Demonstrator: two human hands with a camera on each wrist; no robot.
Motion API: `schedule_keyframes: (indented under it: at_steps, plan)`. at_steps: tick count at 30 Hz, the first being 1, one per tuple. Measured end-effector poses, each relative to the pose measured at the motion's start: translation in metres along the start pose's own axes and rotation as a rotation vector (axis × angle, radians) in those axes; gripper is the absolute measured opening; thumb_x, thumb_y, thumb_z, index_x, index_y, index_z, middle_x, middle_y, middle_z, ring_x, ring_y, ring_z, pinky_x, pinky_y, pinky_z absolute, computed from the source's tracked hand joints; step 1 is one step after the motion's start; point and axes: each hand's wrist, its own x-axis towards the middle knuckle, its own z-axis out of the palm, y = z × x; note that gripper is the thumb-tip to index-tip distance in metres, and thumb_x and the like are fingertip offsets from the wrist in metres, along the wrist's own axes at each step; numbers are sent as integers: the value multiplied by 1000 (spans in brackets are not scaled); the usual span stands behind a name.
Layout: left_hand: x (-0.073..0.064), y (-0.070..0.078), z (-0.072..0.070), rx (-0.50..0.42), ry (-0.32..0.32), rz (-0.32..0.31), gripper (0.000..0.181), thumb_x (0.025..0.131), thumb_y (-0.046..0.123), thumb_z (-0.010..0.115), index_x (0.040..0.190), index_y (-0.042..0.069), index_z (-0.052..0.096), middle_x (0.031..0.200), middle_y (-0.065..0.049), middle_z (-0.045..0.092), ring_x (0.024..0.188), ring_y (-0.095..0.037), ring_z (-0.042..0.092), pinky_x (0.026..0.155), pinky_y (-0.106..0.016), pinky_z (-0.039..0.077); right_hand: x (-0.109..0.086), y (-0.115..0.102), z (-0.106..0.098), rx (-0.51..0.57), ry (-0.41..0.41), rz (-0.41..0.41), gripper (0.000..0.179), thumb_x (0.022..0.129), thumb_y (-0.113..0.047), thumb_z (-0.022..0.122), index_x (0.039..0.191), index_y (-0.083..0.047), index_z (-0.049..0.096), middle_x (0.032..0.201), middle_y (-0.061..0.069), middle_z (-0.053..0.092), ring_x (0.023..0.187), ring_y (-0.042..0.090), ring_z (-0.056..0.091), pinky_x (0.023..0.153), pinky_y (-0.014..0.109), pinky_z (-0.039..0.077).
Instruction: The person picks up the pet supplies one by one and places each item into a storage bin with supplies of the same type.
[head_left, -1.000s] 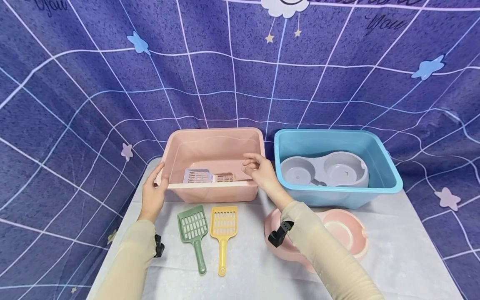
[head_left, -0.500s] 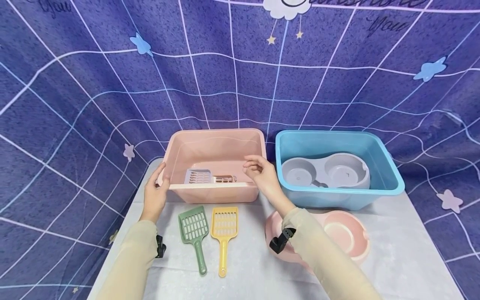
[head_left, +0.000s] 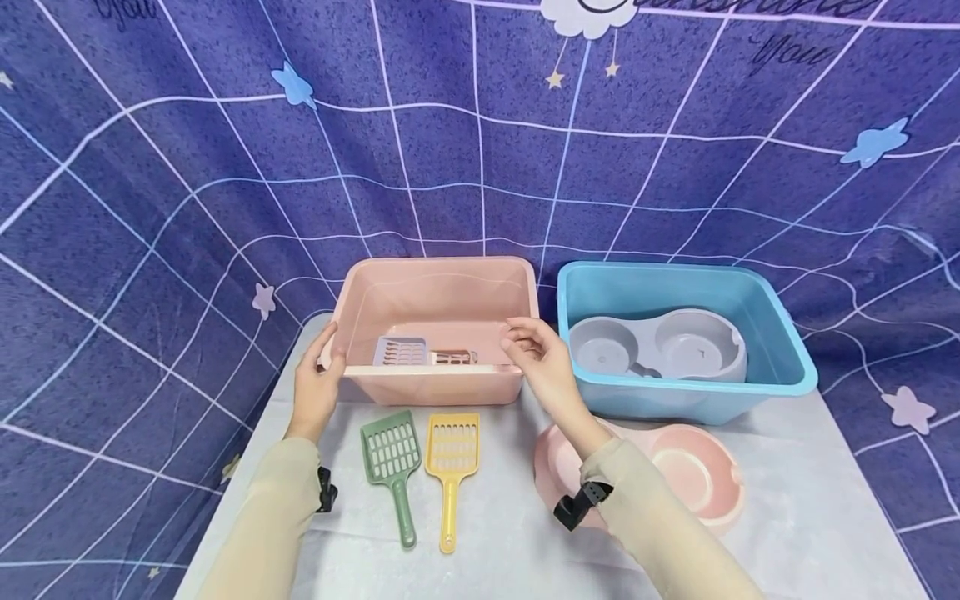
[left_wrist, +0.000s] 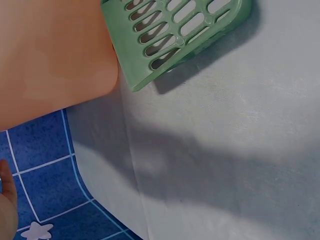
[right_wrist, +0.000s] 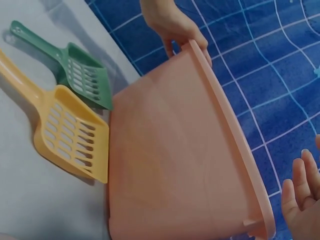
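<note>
My left hand (head_left: 317, 387) grips the left front corner of a pink litter box (head_left: 442, 387), its fingers at the rim in the right wrist view. Over the box's right front corner, my right hand (head_left: 543, 360) has loosely bent fingers and holds nothing. Inside the box lie a lavender litter scoop (head_left: 401, 351) and a pinkish slotted scoop (head_left: 453, 357), their lower parts hidden behind the front wall. A green litter scoop (head_left: 393, 454) and a yellow litter scoop (head_left: 453, 446) lie side by side in front of the box, handles toward me.
To the right stands a blue litter box (head_left: 690, 400) holding a grey double bowl (head_left: 647, 333). A pink double bowl (head_left: 720, 467) sits before it, partly under my right forearm. A purple patterned cloth (head_left: 480, 150) hangs behind the white-covered table (head_left: 375, 575).
A second ago the pinkish scoop's handle showed near my right hand; now it is out of sight behind the front rim. Both hands stay nearly in place; the head view shifts slightly.
</note>
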Motion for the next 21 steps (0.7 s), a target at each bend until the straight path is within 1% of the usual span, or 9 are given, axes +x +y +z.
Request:
schedule_keyframes:
  at_steps: [3, 8, 12, 16, 21]
  plan:
    - [0, 0, 1, -2, 5, 0, 45, 95, 16, 51, 139, 14, 44, 145, -7, 38, 129, -23, 37, 101, -35, 37, -7, -3, 0, 6, -11, 7, 31, 87, 0, 62, 116, 7, 56, 101, 24, 60, 86, 24, 55, 73, 21, 46]
    - [-1, -1, 1, -10, 6, -4, 45, 94, 16, 51, 139, 15, 45, 145, -5, 38, 128, -22, 37, 99, -31, 37, -17, -8, 3, 19, -15, -6, 31, 87, 2, 60, 116, 10, 55, 101, 25, 60, 89, 30, 55, 76, 23, 46]
    - [-1, 0, 1, -17, -4, -5, 45, 94, 16, 51, 139, 15, 44, 146, -5, 37, 129, -21, 36, 100, -31, 37, -26, -10, 5, 28, -9, -22, 30, 87, 1, 61, 115, 8, 56, 100, 23, 61, 89, 27, 55, 77, 25, 46]
    - [-1, 0, 0, -20, -5, -6, 45, 95, 17, 51, 139, 16, 44, 146, -3, 37, 129, -20, 36, 97, -26, 36, -34, -10, 7, 35, -2, -39, 27, 87, 1, 61, 113, 6, 57, 98, 20, 61, 88, 23, 55, 79, 27, 46]
    - [-1, 1, 1, -19, 0, -12, 45, 95, 17, 51, 139, 15, 44, 145, -4, 37, 130, -21, 35, 96, -26, 35, -46, -10, 8, 44, -10, -31, 26, 86, 2, 61, 111, 8, 57, 98, 21, 61, 88, 21, 55, 78, 26, 46]
